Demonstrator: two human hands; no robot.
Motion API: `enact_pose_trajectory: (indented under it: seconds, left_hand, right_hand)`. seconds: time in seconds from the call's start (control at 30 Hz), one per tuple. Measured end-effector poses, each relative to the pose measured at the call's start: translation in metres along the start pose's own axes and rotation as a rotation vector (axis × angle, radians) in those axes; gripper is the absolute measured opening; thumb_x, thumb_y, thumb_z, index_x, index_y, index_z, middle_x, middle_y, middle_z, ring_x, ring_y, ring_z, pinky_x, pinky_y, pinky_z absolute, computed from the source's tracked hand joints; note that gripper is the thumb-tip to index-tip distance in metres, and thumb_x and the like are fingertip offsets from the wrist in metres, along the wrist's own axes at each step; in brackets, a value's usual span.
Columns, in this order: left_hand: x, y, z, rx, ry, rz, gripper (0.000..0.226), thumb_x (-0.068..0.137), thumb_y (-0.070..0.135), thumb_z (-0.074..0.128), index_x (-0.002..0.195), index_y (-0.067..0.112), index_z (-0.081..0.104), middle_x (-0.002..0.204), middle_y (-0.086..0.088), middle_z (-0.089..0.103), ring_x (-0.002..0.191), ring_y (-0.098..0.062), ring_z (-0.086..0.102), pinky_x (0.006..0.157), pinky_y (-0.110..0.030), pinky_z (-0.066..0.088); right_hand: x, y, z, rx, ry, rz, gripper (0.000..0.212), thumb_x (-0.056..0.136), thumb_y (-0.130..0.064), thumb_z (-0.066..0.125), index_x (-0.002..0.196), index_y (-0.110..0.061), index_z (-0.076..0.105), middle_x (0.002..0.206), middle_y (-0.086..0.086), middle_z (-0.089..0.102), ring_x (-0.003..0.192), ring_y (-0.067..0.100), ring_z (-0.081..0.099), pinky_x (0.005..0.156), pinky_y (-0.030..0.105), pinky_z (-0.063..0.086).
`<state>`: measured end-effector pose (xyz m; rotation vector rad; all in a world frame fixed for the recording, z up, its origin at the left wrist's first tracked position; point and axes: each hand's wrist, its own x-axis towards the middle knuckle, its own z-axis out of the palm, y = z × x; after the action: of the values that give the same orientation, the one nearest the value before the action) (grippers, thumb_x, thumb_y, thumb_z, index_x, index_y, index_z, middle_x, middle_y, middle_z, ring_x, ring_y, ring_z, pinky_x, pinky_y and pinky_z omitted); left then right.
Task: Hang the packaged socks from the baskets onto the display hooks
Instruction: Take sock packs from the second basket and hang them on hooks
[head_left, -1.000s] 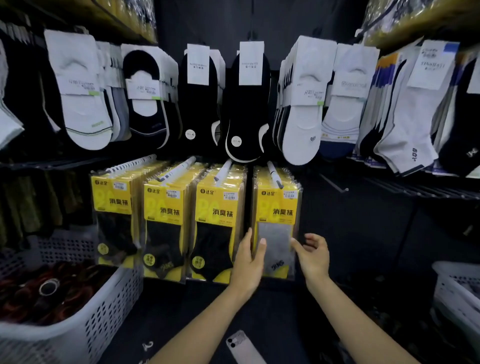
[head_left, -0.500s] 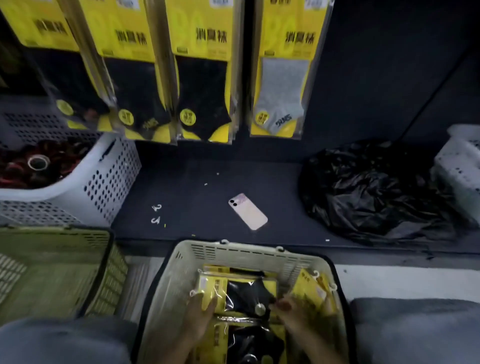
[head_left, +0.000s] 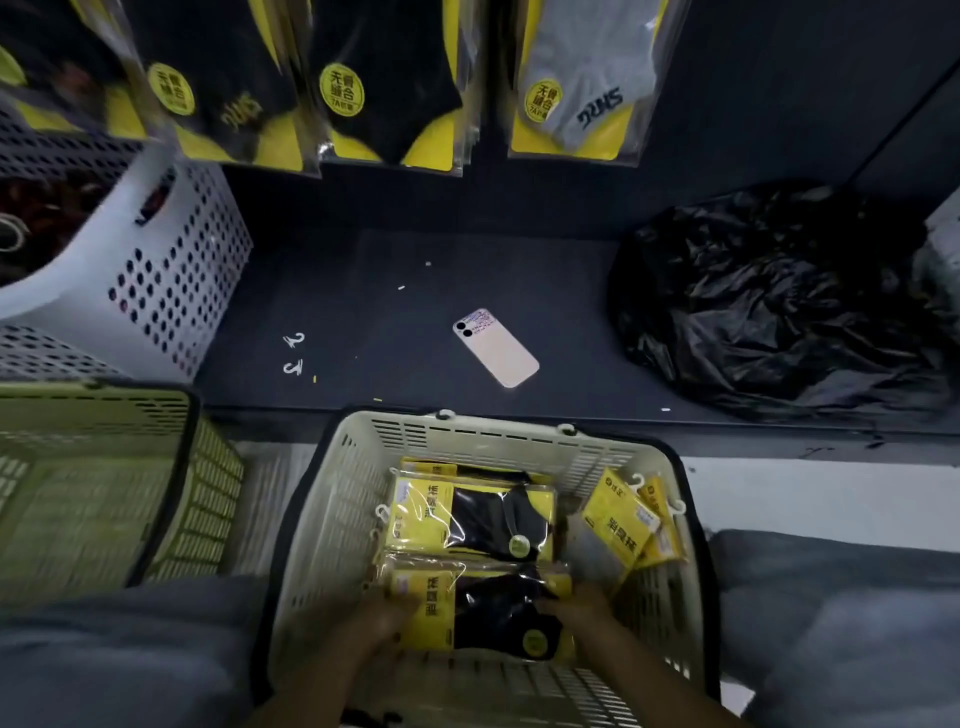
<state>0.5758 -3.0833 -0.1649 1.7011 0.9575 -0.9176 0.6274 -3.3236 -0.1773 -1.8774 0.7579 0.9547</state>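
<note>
Head camera looks straight down into the cream basket (head_left: 498, 436), and both my hands are in it at its near end. My left hand (head_left: 382, 621) curls round the left edge of a sock pack (head_left: 483, 613), yellow card with a black sock behind clear film. My right hand (head_left: 576, 608) grips the same pack at its right edge, though that side is blurred and I cannot make out single fingers. The pack lies flat near the bottom of the cream basket, held between both hands.

Just beyond it, in the middle of the cream basket, lies a second pack (head_left: 467, 514) of the same kind, touching the first. Against the cream basket's right wall lean more yellow packs (head_left: 618, 519), tilted, white hangers poking up. My grey-clad knees (head_left: 104, 649) sit on either side of the cream basket.

Left of the cream basket stands a green basket (head_left: 93, 467). Beyond the cream basket's far rim, on the dark shelf base, a phone (head_left: 496, 347) lies face down, two small white hooks (head_left: 293, 353) to its left. Farther off to the left sits a white perforated basket (head_left: 171, 270); off to the right, a crumpled black plastic bag (head_left: 769, 301). Farthest from the cream basket, along the top, hang black sock packs (head_left: 384, 88) and one grey sock pack (head_left: 576, 88).
</note>
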Motion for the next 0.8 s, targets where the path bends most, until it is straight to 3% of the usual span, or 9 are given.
enact_pose_trajectory:
  seconds: [0.1, 0.2, 0.3, 0.5, 0.57, 0.6, 0.67, 0.73, 0.8]
  left_hand:
    - [0.002, 0.002, -0.002, -0.091, -0.007, -0.050, 0.053, 0.100, 0.033, 0.043, 0.143, 0.005, 0.034, 0.149, -0.016, 0.036, 0.133, -0.030, 0.040, 0.102, -0.035, 0.037]
    - [-0.007, 0.011, -0.001, -0.151, -0.018, -0.094, 0.061, 0.098, 0.044, 0.043, 0.146, 0.010, 0.030, 0.152, -0.014, 0.031, 0.137, -0.030, 0.035, 0.104, -0.036, 0.034]
    - [-0.017, 0.025, 0.002, -0.225, 0.055, -0.110, 0.075, 0.091, 0.056, 0.047, 0.148, 0.012, 0.026, 0.153, -0.015, 0.029, 0.137, -0.033, 0.033, 0.108, -0.043, 0.032]
    - [-0.064, 0.102, -0.020, -0.548, 0.231, 0.201, 0.061, 0.078, 0.045, 0.072, 0.128, 0.020, 0.047, 0.144, -0.012, 0.043, 0.110, -0.025, 0.056, 0.085, -0.037, 0.047]
    - [-0.087, 0.129, -0.035, -0.656, 0.350, 0.371, 0.061, 0.075, 0.035, 0.078, 0.123, 0.026, 0.043, 0.145, -0.010, 0.041, 0.102, -0.015, 0.058, 0.085, -0.031, 0.046]
    - [-0.096, 0.142, -0.043, -0.690, 0.355, 0.398, 0.084, 0.072, 0.037, 0.080, 0.139, 0.025, 0.031, 0.148, -0.009, 0.036, 0.113, -0.020, 0.055, 0.094, -0.036, 0.045]
    - [-0.119, 0.164, -0.058, -0.873, 0.234, 0.395, 0.104, 0.064, 0.043, 0.081, 0.147, 0.028, 0.020, 0.138, -0.008, 0.044, 0.118, -0.025, 0.051, 0.097, -0.043, 0.044]
    - [-0.142, 0.186, -0.066, -1.096, -0.063, 0.506, 0.084, 0.064, 0.041, 0.076, 0.137, 0.021, 0.039, 0.110, -0.004, 0.060, 0.100, -0.019, 0.059, 0.083, -0.036, 0.049]
    - [-0.162, 0.206, -0.068, -1.167, -0.201, 0.661, 0.062, 0.073, 0.039, 0.066, 0.130, 0.020, 0.049, 0.110, -0.004, 0.069, 0.101, -0.017, 0.066, 0.082, -0.031, 0.049]
  right_hand:
    - [-0.015, -0.017, -0.008, 0.151, -0.119, -0.044, 0.020, 0.072, -0.004, 0.079, 0.090, -0.004, 0.071, 0.087, 0.009, 0.070, 0.085, 0.023, 0.065, 0.066, 0.025, 0.050]
    - [-0.036, -0.043, -0.016, 0.090, -0.299, -0.069, 0.039, 0.072, -0.033, 0.079, 0.106, -0.020, 0.065, 0.105, -0.004, 0.066, 0.106, 0.018, 0.058, 0.088, 0.030, 0.045]
    - [-0.060, -0.074, -0.025, 0.076, -0.287, -0.075, 0.062, 0.071, -0.045, 0.077, 0.123, -0.022, 0.054, 0.121, -0.002, 0.053, 0.117, 0.021, 0.048, 0.097, 0.036, 0.034]
    - [-0.106, -0.143, -0.075, 0.302, -0.223, -0.329, 0.007, 0.065, -0.035, 0.081, 0.071, -0.036, 0.077, 0.082, -0.020, 0.073, 0.069, -0.007, 0.066, 0.076, 0.031, 0.043]
    - [-0.116, -0.161, -0.090, 0.429, -0.233, -0.378, 0.037, 0.057, -0.042, 0.085, 0.092, -0.033, 0.075, 0.096, -0.017, 0.072, 0.089, 0.000, 0.066, 0.076, 0.035, 0.047]
    - [-0.120, -0.169, -0.096, 0.495, -0.246, -0.399, 0.053, 0.051, -0.046, 0.087, 0.100, -0.031, 0.073, 0.104, -0.012, 0.071, 0.099, 0.007, 0.064, 0.080, 0.038, 0.049]
    - [-0.126, -0.185, -0.103, 0.626, -0.316, -0.462, 0.066, 0.045, -0.048, 0.088, 0.106, -0.028, 0.073, 0.112, -0.004, 0.071, 0.109, 0.018, 0.063, 0.094, 0.041, 0.048]
    - [-0.133, -0.199, -0.103, 0.744, -0.438, -0.515, 0.068, 0.050, -0.045, 0.088, 0.112, -0.023, 0.071, 0.115, 0.003, 0.070, 0.110, 0.024, 0.065, 0.095, 0.041, 0.049]
    - [-0.139, -0.208, -0.100, 0.798, -0.547, -0.571, 0.061, 0.056, -0.045, 0.087, 0.110, -0.024, 0.072, 0.118, 0.005, 0.069, 0.109, 0.024, 0.066, 0.088, 0.038, 0.054]
